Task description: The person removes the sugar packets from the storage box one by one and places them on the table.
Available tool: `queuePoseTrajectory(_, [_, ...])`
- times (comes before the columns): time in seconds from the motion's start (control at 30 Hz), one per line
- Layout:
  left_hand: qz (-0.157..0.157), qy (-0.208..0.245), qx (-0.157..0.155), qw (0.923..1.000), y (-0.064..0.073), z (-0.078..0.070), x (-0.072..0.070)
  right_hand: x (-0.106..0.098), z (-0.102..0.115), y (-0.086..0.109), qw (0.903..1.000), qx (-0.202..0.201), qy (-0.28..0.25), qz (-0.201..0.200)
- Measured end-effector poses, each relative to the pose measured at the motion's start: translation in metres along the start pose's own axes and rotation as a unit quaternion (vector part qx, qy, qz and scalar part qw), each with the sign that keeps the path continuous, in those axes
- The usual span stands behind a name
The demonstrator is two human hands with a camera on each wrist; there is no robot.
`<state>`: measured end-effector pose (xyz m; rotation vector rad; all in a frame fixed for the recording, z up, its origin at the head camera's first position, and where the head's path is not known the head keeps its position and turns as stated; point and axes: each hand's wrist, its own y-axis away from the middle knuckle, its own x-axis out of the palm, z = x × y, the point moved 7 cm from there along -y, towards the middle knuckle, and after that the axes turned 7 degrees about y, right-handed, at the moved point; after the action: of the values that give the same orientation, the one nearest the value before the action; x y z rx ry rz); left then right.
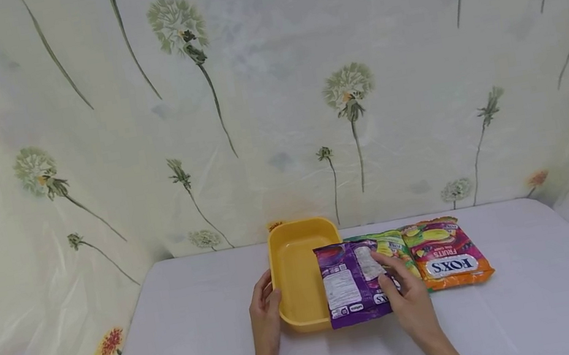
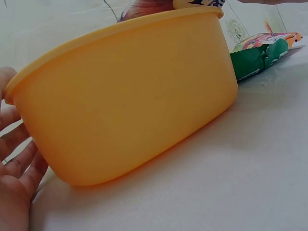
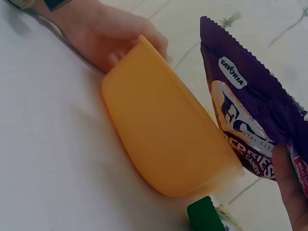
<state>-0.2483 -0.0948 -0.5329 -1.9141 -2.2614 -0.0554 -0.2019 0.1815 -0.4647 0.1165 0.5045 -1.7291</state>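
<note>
A yellow plastic tub [image 1: 296, 262] stands on the table. At its left side, my left hand [image 1: 266, 316] holds it, with the fingers [image 2: 21, 163] against the outer wall and the thumb near the rim. My right hand [image 1: 410, 301] grips a purple bag of Fox's berries candy [image 1: 357, 305], thumb on the face turned up. The bag hangs over the tub's right rim, covering part of the opening. In the right wrist view the bag's printed front [image 3: 240, 120] shows above the rim.
A green candy bag [image 1: 384, 240] lies right of the tub, partly hidden by the purple bag and right hand. Beside it is a Fox's Fruits bag [image 1: 448, 251] in red and orange. A flowered sheet [image 1: 274, 111] hangs behind the white table [image 1: 198, 340].
</note>
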Motion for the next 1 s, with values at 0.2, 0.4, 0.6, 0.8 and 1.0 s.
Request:
queuePoseTrajectory(0.2, [0.003,-0.009,0.014,0.9999,-0.002,0.001,-0.001,-0.006,-0.005,0.003,0.9997,0.020,0.010,-0.003])
queuePoseTrajectory(0.4, [0.000,-0.007,0.008,0.9999,-0.001,0.005,-0.003,-0.011,-0.010,0.006,0.9991,0.039,0.018,-0.003])
queuePoseTrajectory(0.6, [-0.003,-0.010,0.005,0.9999,-0.002,0.003,-0.003,-0.017,-0.012,0.011,0.9987,0.043,0.020,-0.016])
queuePoseTrajectory(0.8, [0.000,-0.014,0.019,0.9997,-0.003,0.002,-0.001,-0.025,-0.016,0.017,0.9980,0.050,0.024,-0.029])
queuePoseTrajectory(1.0, [0.000,-0.012,0.015,0.9998,-0.003,0.003,-0.001,-0.034,-0.020,0.026,0.9966,0.071,0.030,-0.028])
